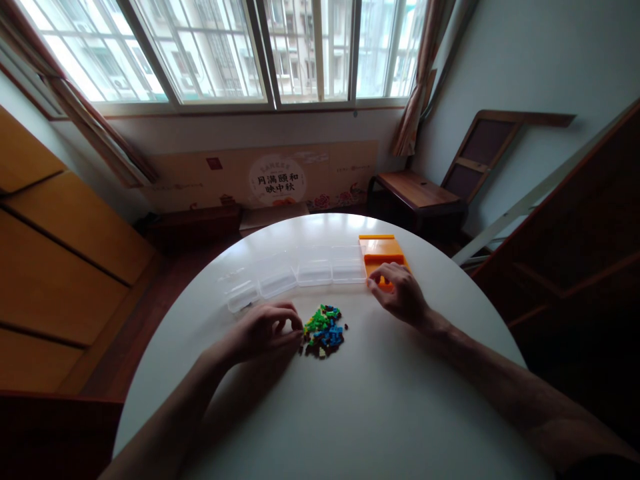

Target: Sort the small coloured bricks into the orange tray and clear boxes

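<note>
A small pile of tiny building bricks [324, 331] in green, blue, brown, yellow and cream lies on the white round table. At its left edge is my left hand [265, 327], thumb and fingers curled together; whatever is between the fingertips is too small to make out. My right hand [400, 295] is over the front of an orange plastic box [384, 247], its fingers bent into a pinch with their contents hidden. Left of the box, clear plastic containers [314, 272] with open lids form a curved row. Something small and dark shows in the leftmost container.
The round table [330, 413] has a curved far edge behind the containers. Beyond it stand a wooden chair [420, 190] at right and a long printed cardboard panel [200, 177] below the windows. Wooden cabinets [55, 267] line the left side.
</note>
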`<state>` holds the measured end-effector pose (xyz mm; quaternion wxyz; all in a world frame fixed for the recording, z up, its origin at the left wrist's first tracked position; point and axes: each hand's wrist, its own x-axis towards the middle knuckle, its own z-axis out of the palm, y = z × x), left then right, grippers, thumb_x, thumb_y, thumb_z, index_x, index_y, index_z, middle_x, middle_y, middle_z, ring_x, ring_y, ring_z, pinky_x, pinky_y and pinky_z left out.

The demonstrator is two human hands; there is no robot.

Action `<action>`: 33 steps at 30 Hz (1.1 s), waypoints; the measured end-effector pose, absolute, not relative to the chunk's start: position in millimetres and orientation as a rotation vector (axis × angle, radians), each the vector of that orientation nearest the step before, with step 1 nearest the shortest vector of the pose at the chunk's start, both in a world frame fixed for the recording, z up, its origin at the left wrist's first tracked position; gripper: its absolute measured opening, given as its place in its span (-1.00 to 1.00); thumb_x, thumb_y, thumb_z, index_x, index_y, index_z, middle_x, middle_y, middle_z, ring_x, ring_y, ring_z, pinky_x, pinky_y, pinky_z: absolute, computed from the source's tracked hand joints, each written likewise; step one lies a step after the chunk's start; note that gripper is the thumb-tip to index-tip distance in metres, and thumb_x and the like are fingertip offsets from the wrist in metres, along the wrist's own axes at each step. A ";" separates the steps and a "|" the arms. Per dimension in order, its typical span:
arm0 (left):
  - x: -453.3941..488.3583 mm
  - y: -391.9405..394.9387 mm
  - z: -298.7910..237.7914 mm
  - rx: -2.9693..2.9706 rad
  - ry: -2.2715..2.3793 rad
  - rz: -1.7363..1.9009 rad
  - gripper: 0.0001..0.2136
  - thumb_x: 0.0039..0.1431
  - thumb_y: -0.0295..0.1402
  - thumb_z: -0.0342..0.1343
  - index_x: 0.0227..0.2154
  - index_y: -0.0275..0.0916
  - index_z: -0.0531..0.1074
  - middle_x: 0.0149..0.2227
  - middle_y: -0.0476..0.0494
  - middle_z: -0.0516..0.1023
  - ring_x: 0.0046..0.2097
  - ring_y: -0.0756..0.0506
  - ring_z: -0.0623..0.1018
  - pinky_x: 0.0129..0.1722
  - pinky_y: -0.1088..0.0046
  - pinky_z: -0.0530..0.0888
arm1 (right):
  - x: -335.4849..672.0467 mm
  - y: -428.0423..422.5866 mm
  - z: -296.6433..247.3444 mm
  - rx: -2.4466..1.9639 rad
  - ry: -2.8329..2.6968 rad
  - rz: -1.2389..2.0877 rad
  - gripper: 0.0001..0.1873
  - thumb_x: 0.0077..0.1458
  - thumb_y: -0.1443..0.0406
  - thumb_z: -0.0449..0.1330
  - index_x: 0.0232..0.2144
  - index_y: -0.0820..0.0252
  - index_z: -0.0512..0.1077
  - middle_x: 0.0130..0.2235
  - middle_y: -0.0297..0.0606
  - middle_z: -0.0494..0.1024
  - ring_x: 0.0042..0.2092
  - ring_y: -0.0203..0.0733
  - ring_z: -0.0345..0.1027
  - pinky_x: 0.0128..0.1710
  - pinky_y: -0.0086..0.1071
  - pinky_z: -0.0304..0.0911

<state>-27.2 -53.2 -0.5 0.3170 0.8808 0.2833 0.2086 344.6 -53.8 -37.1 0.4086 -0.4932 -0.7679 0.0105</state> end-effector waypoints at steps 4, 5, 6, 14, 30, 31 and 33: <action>-6.9 -60.1 -7.0 2.177 0.775 0.809 -0.81 0.42 -0.24 0.31 -0.23 -0.25 0.71 -0.26 -0.16 0.65 -0.37 0.03 0.49 -0.38 0.53 0.43 | 328.6 -66.9 -31.0 -0.944 -2.069 0.139 -0.92 0.39 0.28 0.26 -0.22 0.09 0.52 -0.28 -0.25 0.62 -0.22 -0.08 0.47 -0.10 -0.18 0.35; -0.2 -62.9 -7.9 2.140 0.786 0.848 -0.81 0.41 -0.24 0.33 -0.23 -0.26 0.71 -0.27 -0.17 0.66 -0.35 0.02 0.50 -0.38 0.52 0.43 | 323.9 -70.3 -29.8 -0.869 -2.108 0.154 -0.95 0.39 0.27 0.27 -0.19 0.09 0.52 -0.26 -0.26 0.64 -0.21 -0.08 0.48 -0.09 -0.18 0.36; 6.6 -65.8 -8.8 2.104 0.800 0.888 -0.80 0.40 -0.23 0.34 -0.23 -0.27 0.72 -0.28 -0.18 0.66 -0.35 0.01 0.50 -0.39 0.52 0.41 | 319.2 -73.5 -29.0 -0.799 -2.146 0.160 -0.96 0.39 0.26 0.29 -0.16 0.08 0.52 -0.23 -0.26 0.66 -0.19 -0.09 0.50 -0.09 -0.19 0.37; 35.8 -81.2 -21.8 1.813 0.795 0.949 -0.76 0.30 -0.15 0.44 -0.25 -0.26 0.76 -0.24 -0.23 0.70 -0.23 -0.11 0.64 -0.25 0.42 0.58 | 299.4 -81.8 -34.6 -0.606 -2.308 0.163 -0.89 0.46 0.21 0.29 -0.03 0.06 0.54 -0.14 -0.25 0.72 -0.16 -0.13 0.59 -0.09 -0.22 0.37; 9.2 -70.0 -7.9 2.250 0.771 0.926 -0.84 0.42 -0.28 0.31 -0.22 -0.26 0.70 -0.27 -0.19 0.66 -0.34 -0.01 0.54 -0.33 0.48 0.50 | 331.8 -63.7 -29.5 -0.996 -2.063 0.057 -0.89 0.45 0.27 0.26 -0.21 0.09 0.52 -0.22 -0.22 0.67 -0.16 -0.04 0.55 -0.07 -0.16 0.40; 2.8 -66.9 -8.0 2.303 0.782 0.911 -0.84 0.42 -0.29 0.29 -0.24 -0.25 0.69 -0.27 -0.17 0.66 -0.34 -0.01 0.53 -0.33 0.47 0.50 | 339.4 -59.2 -30.7 -1.073 -2.029 0.034 -0.90 0.44 0.28 0.25 -0.21 0.10 0.52 -0.21 -0.20 0.67 -0.16 -0.03 0.55 -0.08 -0.14 0.40; -8.6 -61.1 -9.0 2.406 0.817 0.879 -0.83 0.43 -0.30 0.27 -0.28 -0.23 0.68 -0.28 -0.15 0.65 -0.37 0.00 0.50 -0.33 0.47 0.50 | 353.6 -50.5 -34.1 -1.204 -1.985 -0.008 -0.88 0.41 0.28 0.25 -0.24 0.10 0.52 -0.25 -0.20 0.65 -0.20 -0.01 0.53 -0.09 -0.12 0.40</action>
